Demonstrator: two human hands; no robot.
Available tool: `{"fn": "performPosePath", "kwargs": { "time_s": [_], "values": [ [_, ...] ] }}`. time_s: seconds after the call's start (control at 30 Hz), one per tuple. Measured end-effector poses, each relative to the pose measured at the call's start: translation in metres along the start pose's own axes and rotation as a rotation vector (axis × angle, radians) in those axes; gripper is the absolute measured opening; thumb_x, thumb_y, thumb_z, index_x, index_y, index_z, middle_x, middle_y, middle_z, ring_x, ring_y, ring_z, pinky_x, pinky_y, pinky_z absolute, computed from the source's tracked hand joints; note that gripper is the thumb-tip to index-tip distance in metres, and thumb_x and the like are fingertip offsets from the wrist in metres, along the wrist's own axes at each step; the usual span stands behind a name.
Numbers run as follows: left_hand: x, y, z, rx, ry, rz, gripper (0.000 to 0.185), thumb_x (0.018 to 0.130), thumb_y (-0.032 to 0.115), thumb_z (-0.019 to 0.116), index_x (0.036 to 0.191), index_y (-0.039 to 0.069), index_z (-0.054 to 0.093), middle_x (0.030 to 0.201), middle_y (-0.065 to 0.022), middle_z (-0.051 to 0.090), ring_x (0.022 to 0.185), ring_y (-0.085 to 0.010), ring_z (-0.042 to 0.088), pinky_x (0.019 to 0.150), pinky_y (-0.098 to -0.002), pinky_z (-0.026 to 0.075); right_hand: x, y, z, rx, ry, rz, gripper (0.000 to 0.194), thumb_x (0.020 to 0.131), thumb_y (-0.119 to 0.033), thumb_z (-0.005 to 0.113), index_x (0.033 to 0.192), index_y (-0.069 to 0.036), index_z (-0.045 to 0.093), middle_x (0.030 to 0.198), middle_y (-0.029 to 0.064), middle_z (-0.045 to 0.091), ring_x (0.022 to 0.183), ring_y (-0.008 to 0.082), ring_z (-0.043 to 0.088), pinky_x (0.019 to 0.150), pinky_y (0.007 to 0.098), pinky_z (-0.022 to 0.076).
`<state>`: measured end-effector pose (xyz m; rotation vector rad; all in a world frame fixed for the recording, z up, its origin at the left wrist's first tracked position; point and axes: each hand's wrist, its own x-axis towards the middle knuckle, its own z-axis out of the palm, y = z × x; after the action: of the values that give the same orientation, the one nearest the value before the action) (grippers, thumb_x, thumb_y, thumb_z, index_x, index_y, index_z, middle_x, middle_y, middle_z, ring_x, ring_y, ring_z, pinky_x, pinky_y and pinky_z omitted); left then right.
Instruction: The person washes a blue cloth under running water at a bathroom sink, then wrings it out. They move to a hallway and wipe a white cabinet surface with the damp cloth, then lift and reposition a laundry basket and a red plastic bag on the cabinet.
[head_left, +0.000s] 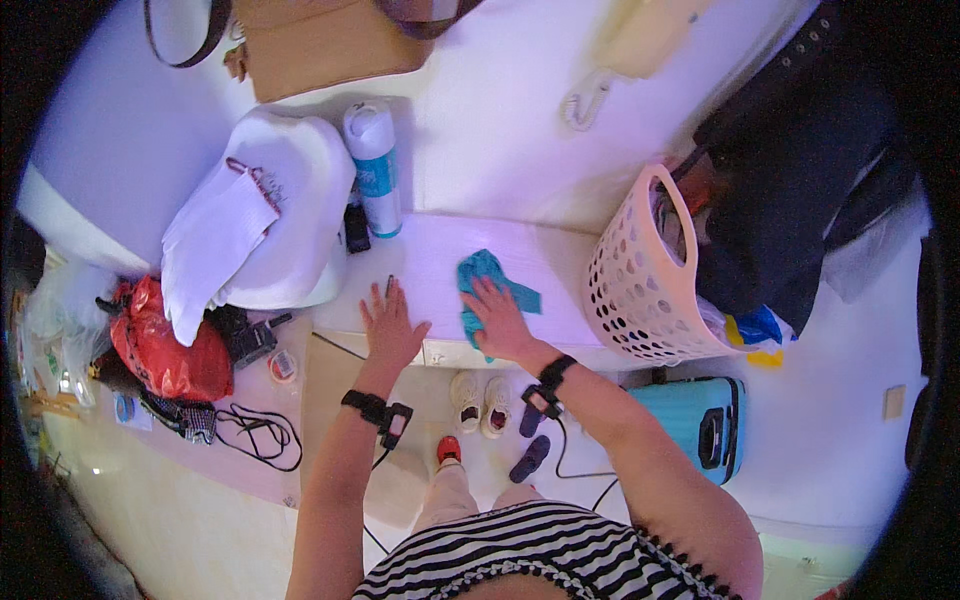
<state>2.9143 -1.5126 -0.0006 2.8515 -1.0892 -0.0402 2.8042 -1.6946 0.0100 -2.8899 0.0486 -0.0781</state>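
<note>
My right hand lies spread on a teal cloth, pressed on the white cabinet top. Part of the cloth sticks out beyond the fingers. To its left, my left hand rests palm down near the front edge of the same top, fingers apart and holding nothing. A small dark, thin thing shows at its fingertips; I cannot tell what it is. Both wrists wear black straps with small devices and cables.
A perforated plastic basket stands right. At left are a white and teal canister, a white rounded container with white gloves on it, and a red plastic bag. Below are pale shoes and a turquoise suitcase.
</note>
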Motion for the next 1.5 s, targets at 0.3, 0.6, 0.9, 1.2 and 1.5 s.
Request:
{"fn": "performPosePath", "kwargs": {
  "time_s": [0.3, 0.6, 0.9, 1.2, 1.5],
  "values": [
    [-0.006, -0.001, 0.003, -0.106, -0.114, 0.097, 0.097, 0.067, 0.063, 0.053, 0.136, 0.004, 0.018, 0.143, -0.0178, -0.002, 0.130, -0.0388, -0.001, 0.095, -0.0636, -0.001, 0.071, 0.029, 0.000, 0.054, 0.297, 0.216, 0.052, 0.066, -0.021, 0.058, 0.114, -0.004, 0.047, 0.123, 0.0189, 0.039, 0.113, 0.0338, 0.038, 0.095, 0.0436, 0.0317],
    [-0.005, -0.005, 0.007, -0.117, -0.147, 0.080, 0.104, 0.067, 0.061, 0.054, 0.136, 0.001, 0.004, 0.143, -0.0161, -0.007, 0.130, -0.0395, -0.005, 0.094, -0.0649, -0.003, 0.063, 0.122, -0.026, 0.024, 0.366, 1.268, 0.069, 0.077, -0.036, 0.043, 0.128, 0.008, 0.026, 0.134, 0.0262, 0.023, 0.126, 0.0400, 0.017, 0.102, 0.0530, 0.0089],
    [-0.003, -0.008, 0.018, -0.087, -0.162, 0.069, 0.111, 0.064, 0.063, 0.056, 0.136, 0.001, -0.004, 0.143, -0.0148, -0.008, 0.130, -0.0385, -0.009, 0.093, -0.0657, -0.002, 0.022, -0.008, 0.019, -0.110, 0.247, 0.386, 0.067, 0.072, -0.037, 0.052, 0.124, 0.002, 0.038, 0.132, 0.0249, 0.029, 0.126, 0.0373, 0.020, 0.101, 0.0526, 0.0133],
    [-0.009, 0.001, -0.001, -0.068, -0.128, -0.012, 0.113, 0.063, 0.059, 0.061, 0.135, -0.001, -0.002, 0.142, -0.0196, -0.005, 0.129, -0.0405, -0.007, 0.095, -0.0644, -0.002, -0.131, 0.040, -0.028, -0.044, 0.122, 0.406, 0.064, 0.070, -0.018, 0.055, 0.127, -0.001, 0.031, 0.133, 0.0210, 0.028, 0.126, 0.0335, 0.022, 0.101, 0.0465, 0.0210],
    [0.002, 0.223, -0.139, -1.155, 0.001, 0.427, 0.102, 0.068, 0.029, 0.071, 0.132, -0.005, -0.001, 0.135, -0.0252, 0.014, 0.119, -0.0330, 0.030, 0.092, -0.0354, 0.034, -0.157, 0.049, -0.002, 0.032, 0.313, 0.262, 0.054, 0.064, -0.001, 0.051, 0.117, -0.003, 0.044, 0.127, 0.0175, 0.038, 0.121, 0.0326, 0.032, 0.099, 0.0411, 0.0262]
  ]
}}
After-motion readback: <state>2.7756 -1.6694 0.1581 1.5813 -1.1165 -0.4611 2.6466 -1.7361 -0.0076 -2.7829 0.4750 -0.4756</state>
